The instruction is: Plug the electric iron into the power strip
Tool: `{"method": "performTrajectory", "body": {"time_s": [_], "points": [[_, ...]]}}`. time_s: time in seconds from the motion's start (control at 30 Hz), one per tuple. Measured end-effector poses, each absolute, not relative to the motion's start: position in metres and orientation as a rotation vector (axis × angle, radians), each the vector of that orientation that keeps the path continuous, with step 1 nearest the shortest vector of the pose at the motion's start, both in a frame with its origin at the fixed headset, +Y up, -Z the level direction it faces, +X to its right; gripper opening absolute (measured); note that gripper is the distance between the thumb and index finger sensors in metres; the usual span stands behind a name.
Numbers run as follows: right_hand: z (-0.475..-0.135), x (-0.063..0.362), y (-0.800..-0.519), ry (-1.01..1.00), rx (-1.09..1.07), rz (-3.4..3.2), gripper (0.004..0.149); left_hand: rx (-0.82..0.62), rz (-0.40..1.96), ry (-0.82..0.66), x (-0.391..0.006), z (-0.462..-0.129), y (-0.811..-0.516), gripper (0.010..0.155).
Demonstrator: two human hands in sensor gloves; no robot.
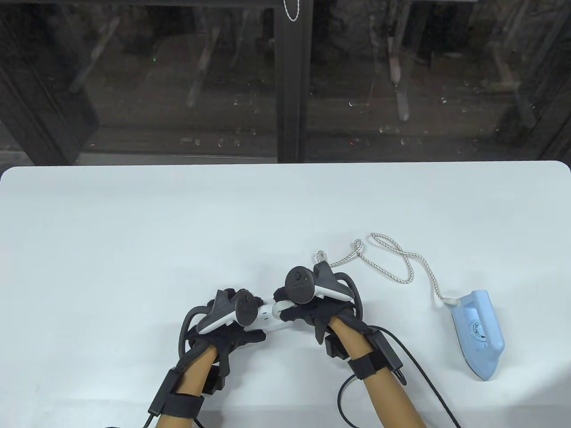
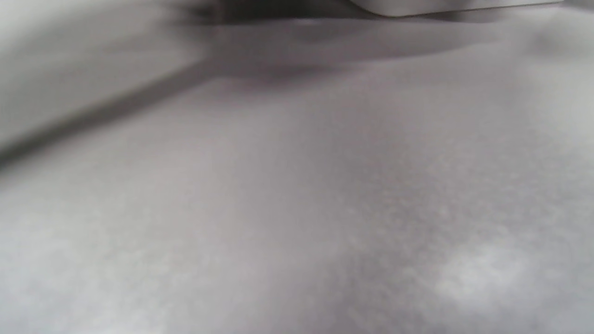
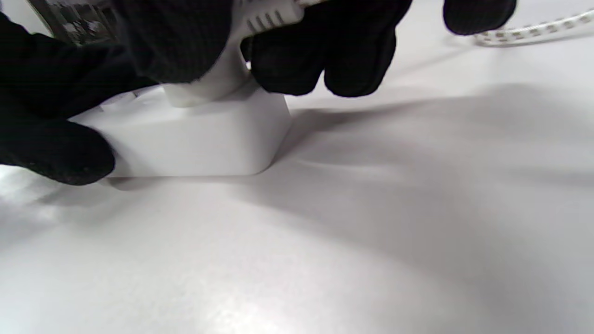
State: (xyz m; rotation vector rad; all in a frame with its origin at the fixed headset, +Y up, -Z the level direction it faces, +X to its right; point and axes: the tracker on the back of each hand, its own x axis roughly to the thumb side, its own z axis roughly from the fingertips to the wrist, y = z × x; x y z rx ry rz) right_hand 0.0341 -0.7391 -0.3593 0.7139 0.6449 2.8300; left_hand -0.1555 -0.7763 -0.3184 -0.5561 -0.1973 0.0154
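A white power strip (image 1: 266, 317) lies on the white table (image 1: 134, 232) between my two hands. My left hand (image 1: 232, 327) holds its left part down. My right hand (image 1: 303, 310) grips the iron's white plug (image 1: 282, 307), which sits on the strip's top. In the right wrist view the plug (image 3: 222, 69) stands on the strip (image 3: 199, 134), with my right fingers (image 3: 325, 51) around it and left fingers (image 3: 51, 148) on the strip's end. The light blue iron (image 1: 478, 332) lies at the right, its braided cord (image 1: 401, 263) looping toward my right hand. The left wrist view is blurred.
Black glove cables (image 1: 401, 356) trail toward the table's near edge by my right forearm. A dark glass wall stands behind the table's far edge (image 1: 285, 165).
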Motion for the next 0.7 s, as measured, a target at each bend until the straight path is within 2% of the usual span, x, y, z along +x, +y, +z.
{"method": "performTrajectory", "body": {"time_s": [0.17, 0.27, 0.33, 0.47, 0.6, 0.7], "points": [[-0.352, 0.033, -0.74, 0.609, 0.691, 2.878, 0.058, -0.551, 0.002, -0.196, -0.155, -0.318, -0.776, 0.082], [-0.346, 0.034, -0.741, 0.528, 0.764, 2.919, 0.059, -0.552, 0.002, -0.199, -0.155, -0.318, -0.776, 0.082], [-0.341, 0.037, -0.739, 0.468, 0.817, 2.93, 0.065, -0.56, 0.004, -0.201, -0.155, -0.318, -0.776, 0.083], [-0.338, 0.055, -0.717, 0.416, 0.798, 2.901, 0.068, -0.554, 0.021, -0.214, -0.156, -0.317, -0.764, 0.086], [-0.336, 0.088, -0.692, 0.221, 0.73, 2.857, 0.069, -0.473, 0.112, -0.202, -0.167, -0.314, -0.737, 0.086], [-0.334, 0.12, -0.683, 0.026, 0.619, 2.916, 0.07, -0.319, 0.124, -0.116, -0.182, -0.312, -0.717, 0.083]]}}
